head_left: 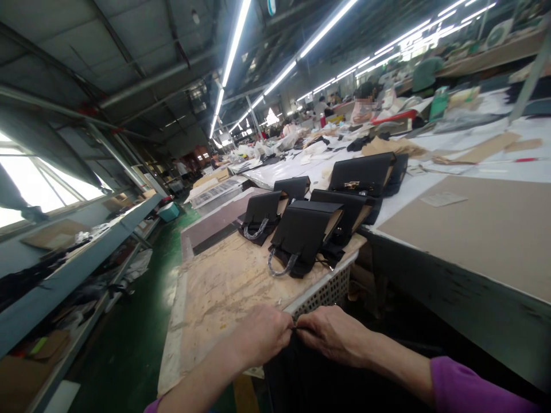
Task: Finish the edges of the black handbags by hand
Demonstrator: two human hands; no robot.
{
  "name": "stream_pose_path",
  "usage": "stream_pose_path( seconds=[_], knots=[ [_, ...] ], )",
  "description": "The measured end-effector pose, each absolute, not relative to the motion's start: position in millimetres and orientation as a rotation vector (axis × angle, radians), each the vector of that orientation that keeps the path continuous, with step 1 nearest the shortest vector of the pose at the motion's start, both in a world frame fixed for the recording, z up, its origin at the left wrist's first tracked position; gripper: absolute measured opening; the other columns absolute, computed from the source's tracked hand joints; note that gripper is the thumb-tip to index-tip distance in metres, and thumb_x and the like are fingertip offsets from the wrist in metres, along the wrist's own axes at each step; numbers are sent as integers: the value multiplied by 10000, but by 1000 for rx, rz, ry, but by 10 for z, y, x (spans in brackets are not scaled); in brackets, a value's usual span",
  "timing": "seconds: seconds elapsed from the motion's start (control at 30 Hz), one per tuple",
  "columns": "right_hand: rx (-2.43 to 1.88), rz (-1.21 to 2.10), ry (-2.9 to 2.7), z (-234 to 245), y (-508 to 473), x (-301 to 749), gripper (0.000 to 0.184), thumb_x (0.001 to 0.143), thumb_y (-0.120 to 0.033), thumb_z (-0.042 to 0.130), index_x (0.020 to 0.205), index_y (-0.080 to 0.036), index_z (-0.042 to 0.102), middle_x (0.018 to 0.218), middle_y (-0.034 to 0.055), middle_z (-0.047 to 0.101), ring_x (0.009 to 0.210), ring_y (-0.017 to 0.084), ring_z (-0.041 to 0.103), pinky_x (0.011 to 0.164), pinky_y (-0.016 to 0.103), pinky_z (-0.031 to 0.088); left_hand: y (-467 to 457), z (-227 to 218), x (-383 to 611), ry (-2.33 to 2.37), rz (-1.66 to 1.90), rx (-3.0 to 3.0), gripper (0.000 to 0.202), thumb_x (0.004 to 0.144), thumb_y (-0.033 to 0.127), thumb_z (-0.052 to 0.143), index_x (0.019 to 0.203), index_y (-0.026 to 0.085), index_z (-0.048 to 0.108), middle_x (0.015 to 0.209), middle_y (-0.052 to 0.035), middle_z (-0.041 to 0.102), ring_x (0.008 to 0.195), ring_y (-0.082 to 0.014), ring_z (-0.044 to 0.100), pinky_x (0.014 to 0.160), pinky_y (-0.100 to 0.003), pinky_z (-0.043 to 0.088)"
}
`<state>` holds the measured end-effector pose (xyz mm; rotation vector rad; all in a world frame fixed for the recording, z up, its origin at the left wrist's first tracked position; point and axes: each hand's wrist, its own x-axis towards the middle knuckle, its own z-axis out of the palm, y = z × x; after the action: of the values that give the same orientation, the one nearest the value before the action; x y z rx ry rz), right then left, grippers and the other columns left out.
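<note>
Both my hands are pinched shut on the top edge of the black piece [301, 381], left hand [258, 338] and right hand [333, 337] fingertip to fingertip, equally close, with it hanging straight below them, just short of the counter [215, 292].
</note>
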<state>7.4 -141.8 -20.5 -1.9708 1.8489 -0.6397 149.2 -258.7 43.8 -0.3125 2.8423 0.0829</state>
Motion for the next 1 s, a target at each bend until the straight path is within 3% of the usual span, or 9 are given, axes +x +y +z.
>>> stream_pose_path(
  seconds=[0.1, 0.4, 0.53, 0.77, 1.0],
  knots=[
    [-1953, -670, 1864, -162, -1432, 94, 226, 883, -174, 489, 830, -218, 704, 744, 34, 737, 728, 224, 715, 557, 241, 370, -2579, 452, 1475, 2832, -7, -292, 243, 864, 203, 515, 813, 165, 750, 826, -123, 779, 784, -281, 736, 715, -330, 551],
    [-1915, -743, 1803, -167, -1458, 140, 259, 832, -117, 478, 886, -216, 711, 823, 38, 750, 765, 207, 716, 624, 231, 431, -2606, 501, 1473, 2793, -139, -202, 249, 857, 204, 516, 863, 131, 754, 853, -164, 776, 796, -322, 745, 713, -382, 583],
    [-1955, -721, 1889, -168, -1475, 180, 206, 781, -95, 483, 737, -207, 650, 680, 19, 695, 624, 182, 655, 539, 225, 346, -2535, 520, 1461, 2784, -187, -169, 263, 868, 236, 523, 869, 103, 750, 849, -179, 771, 787, -344, 741, 714, -422, 588],
    [-1949, -829, 1983, -245, -1489, 257, 195, 768, -105, 485, 598, -189, 530, 535, -30, 545, 455, 90, 424, 490, 242, 202, -2479, 484, 1454, 2798, -205, -157, 232, 860, 239, 539, 918, 120, 730, 901, -162, 772, 822, -341, 737, 733, -445, 584],
    [-1874, -761, 2077, -339, -1493, 248, 260, 839, -179, 491, 590, -186, 569, 545, 11, 595, 496, 130, 526, 506, 269, 200, -2433, 444, 1378, 2787, -145, -194, 267, 840, 231, 540, 1000, 94, 705, 967, -181, 756, 872, -354, 722, 741, -455, 569]
  ],
)
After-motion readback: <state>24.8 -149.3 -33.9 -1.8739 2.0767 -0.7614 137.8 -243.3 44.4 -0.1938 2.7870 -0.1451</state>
